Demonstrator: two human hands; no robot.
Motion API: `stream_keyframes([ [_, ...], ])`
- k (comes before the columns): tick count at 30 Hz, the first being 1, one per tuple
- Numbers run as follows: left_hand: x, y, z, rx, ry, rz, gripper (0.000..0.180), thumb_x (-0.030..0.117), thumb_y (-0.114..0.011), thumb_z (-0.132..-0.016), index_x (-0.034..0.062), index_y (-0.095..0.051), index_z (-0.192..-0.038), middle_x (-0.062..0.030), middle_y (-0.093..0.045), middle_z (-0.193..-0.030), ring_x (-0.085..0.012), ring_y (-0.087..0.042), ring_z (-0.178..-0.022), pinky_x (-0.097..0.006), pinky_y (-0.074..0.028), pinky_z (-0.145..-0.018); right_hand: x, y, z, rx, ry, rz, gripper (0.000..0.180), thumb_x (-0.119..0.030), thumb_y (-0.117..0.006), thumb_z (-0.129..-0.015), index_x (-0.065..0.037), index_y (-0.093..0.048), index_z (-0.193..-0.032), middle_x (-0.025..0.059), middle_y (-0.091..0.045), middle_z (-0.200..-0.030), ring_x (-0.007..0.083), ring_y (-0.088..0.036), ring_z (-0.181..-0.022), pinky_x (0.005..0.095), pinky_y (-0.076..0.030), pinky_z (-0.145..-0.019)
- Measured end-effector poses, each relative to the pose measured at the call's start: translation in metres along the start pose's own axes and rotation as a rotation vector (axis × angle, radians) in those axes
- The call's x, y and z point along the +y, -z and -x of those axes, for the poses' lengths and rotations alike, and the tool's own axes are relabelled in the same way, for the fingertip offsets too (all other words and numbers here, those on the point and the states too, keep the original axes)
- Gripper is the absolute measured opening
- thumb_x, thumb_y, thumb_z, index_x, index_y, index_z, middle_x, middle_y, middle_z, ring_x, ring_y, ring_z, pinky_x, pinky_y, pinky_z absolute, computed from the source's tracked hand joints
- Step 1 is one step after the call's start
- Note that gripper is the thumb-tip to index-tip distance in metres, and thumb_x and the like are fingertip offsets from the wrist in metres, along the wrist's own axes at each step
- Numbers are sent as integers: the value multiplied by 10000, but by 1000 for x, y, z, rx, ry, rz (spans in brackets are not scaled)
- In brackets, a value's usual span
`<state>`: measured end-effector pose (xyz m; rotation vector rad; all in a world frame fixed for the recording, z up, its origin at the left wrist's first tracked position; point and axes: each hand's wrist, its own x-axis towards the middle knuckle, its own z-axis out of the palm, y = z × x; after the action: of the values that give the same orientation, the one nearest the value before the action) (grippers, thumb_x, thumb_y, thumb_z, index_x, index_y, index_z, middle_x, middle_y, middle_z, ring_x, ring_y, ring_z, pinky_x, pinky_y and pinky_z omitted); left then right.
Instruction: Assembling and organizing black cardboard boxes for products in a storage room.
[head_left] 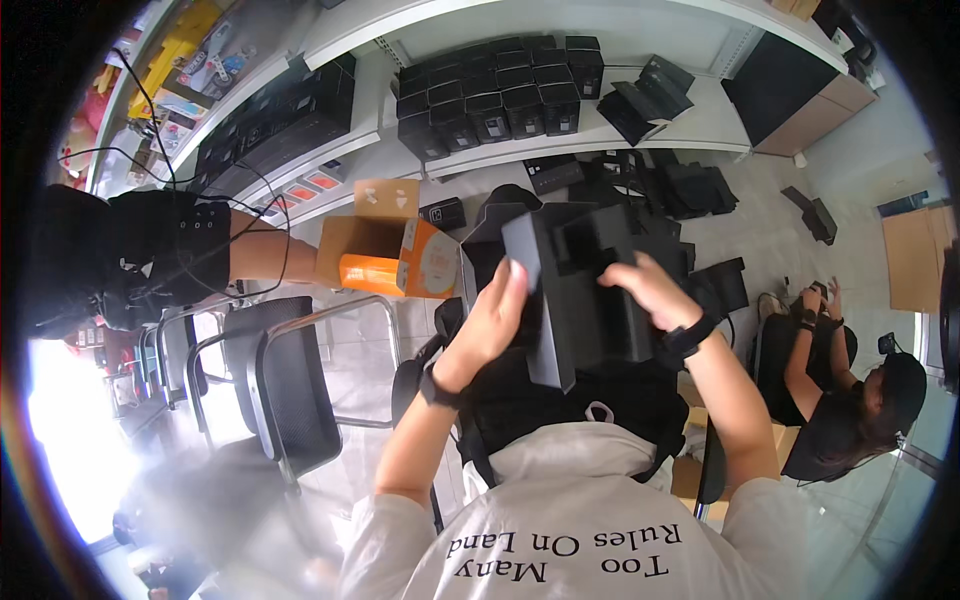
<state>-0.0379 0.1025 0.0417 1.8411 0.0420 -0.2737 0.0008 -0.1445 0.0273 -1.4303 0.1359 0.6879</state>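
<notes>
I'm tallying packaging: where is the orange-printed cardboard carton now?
In the head view, the carton is left of centre, left of the held dark box and beyond a mesh-backed chair.

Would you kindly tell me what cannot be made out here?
In the head view:
- Far side of the dark box: hidden by its own walls.
- Print on the shelved black boxes: too small.
- Pale shape, lower left: blurred.
- Whether the person at right holds anything: too small.

Bright room light, blown-out white glare at lower left, rainbow flare beside it, hazy blur below, curved shelf edge (690,148), 4 black corners
</notes>
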Motion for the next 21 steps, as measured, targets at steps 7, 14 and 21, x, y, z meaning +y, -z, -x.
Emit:
stream_keyframes([
  [7, 4, 16, 40, -197, -447, -732, 529, 432, -769, -828, 12, -687, -1141, -159, -628, -1088, -355, -624, -1013, -470, -481, -964, -30, 52, 8, 173, -132, -148, 230, -229, -684, -791, -51, -675, -937, 48, -651, -894, 149, -615, -816, 287, -475, -742],
  [14, -9, 35, 37, -384, -570, -1060, 255, 194, -713, -781, 178, -756, -1032, -37, -624, -1037, -269, -553, -1118, -515, -377, -1122, -56, 56, 32, 313, -78, -99, 303, -241, -684, -815, -41, -654, -1041, 55, -658, -931, 160, -627, -846, 295, -490, -771],
  [21, 0, 30, 18, -283, -651, -1432, 274, 110, -633, -790, 97, -726, -1046, -41, -649, -1179, -303, -490, -1238, -494, -316, -1166, -25, 27, 23, -257, 76, 227, 659, -114, -693, -821, 10, -458, -1424, 101, -599, -1291, 213, -581, -1123, 336, -428, -1027],
])
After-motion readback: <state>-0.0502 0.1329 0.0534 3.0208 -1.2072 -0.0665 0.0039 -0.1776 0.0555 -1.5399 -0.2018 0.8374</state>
